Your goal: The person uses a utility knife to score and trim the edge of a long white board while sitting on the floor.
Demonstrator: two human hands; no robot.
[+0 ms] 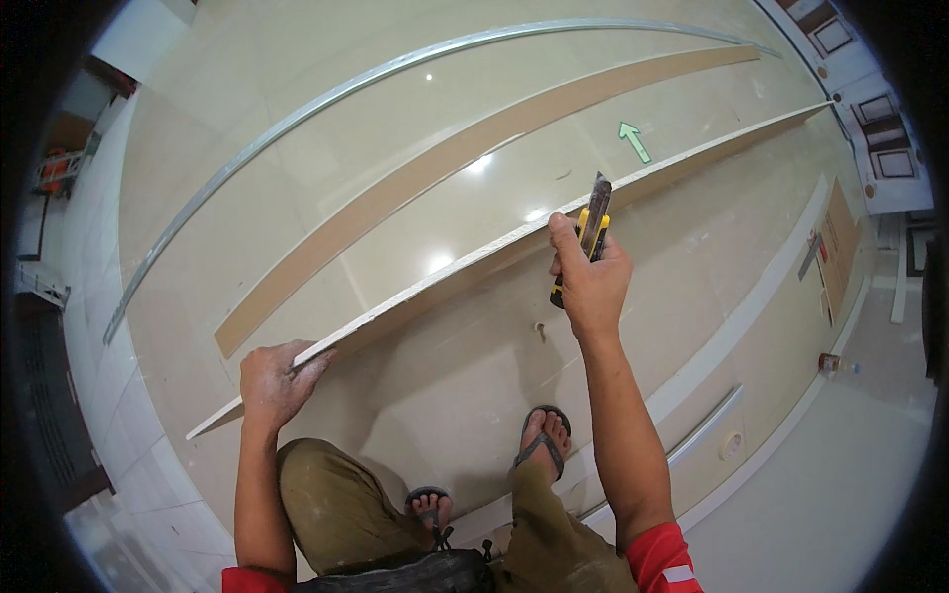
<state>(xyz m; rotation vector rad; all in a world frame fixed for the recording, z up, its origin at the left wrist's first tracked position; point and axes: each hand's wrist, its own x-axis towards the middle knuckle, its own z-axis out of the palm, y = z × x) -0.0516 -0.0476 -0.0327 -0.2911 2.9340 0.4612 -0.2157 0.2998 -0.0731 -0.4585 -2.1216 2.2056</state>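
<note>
utility knife (594, 233) in right hand (599, 289)

You have room to lower your right hand (601, 282) between the long board (494, 253) and your right foot (544, 435) — but it carries a knife (595, 222). Your left hand (277, 385) blocks the board's left end. Beyond, a brown strip (415, 175) and metal channel (544, 27) (spaced apart) obstruct the floor (465, 336).

At our waist we wear a black waist piece (390, 575) with dark cord ends (445, 539). Right of it, our red right sleeve (652, 555) carries a pale band (679, 573); left of it sits our red left sleeve (255, 581). Beyond it, we wear olive trousers (331, 509) and dark thong sandals (556, 457).
</note>
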